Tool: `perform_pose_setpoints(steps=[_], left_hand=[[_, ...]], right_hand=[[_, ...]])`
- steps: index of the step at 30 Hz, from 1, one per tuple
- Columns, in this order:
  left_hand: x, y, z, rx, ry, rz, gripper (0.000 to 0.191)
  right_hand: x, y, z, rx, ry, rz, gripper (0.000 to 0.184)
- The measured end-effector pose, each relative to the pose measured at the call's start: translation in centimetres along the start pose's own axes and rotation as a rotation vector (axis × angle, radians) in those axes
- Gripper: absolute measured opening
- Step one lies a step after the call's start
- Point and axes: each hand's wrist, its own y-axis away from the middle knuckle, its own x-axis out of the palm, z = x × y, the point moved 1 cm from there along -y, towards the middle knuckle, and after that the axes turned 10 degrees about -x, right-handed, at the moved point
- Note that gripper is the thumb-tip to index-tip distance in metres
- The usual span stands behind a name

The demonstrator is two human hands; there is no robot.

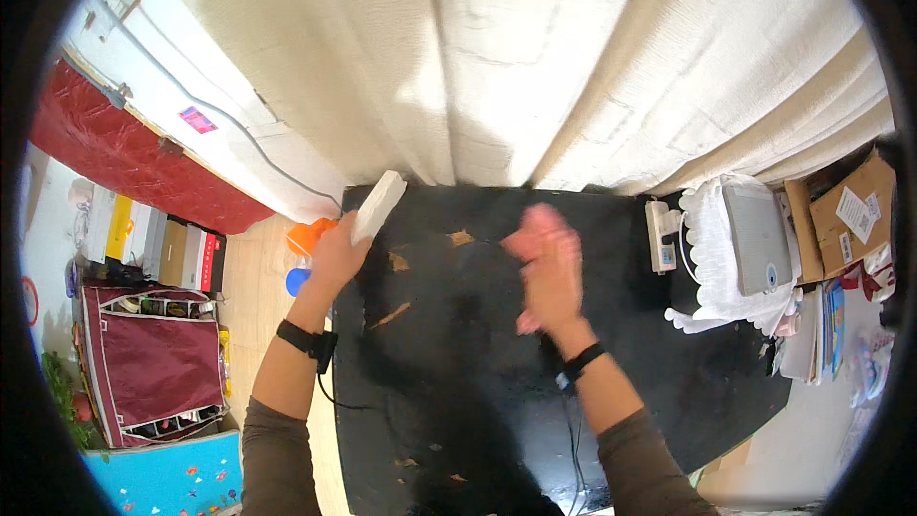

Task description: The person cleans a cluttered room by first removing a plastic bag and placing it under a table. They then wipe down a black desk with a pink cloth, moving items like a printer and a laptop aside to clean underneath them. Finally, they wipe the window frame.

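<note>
My left hand grips a pale, off-white oblong block or box at the far left corner of the black table. The block is tilted, its far end pointing toward the curtain; I cannot tell what it is made of. Over the middle right of the tabletop, my right hand has a crumpled pink cloth under its palm and fingers. Both hand and cloth are blurred. Brown patches of worn surface or scraps mark the tabletop.
A cream curtain hangs along the table's back edge. To the right are a white power strip, a grey device on a white scalloped cloth, and a cardboard box. Cables trail near my right forearm. An orange object lies beyond the left edge.
</note>
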Motion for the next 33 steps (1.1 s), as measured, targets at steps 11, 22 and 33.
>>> perform_pose_setpoints(steps=[11, 22, 33], left_hand=[[-12.0, -10.9, -3.4, -0.036, -0.109, 0.220, 0.050], [-5.3, -7.3, -5.8, 0.113, -0.207, 0.145, 0.057], [3.0, 6.5, -10.2, -0.198, 0.227, 0.050, 0.048]], right_hand=[[10.5, -13.8, 15.5, -0.071, 0.148, 0.077, 0.075], [15.7, -9.7, 24.6, -0.658, -0.315, 0.204, 0.063], [4.0, 8.3, 21.8, -0.655, -0.475, 0.497, 0.061]])
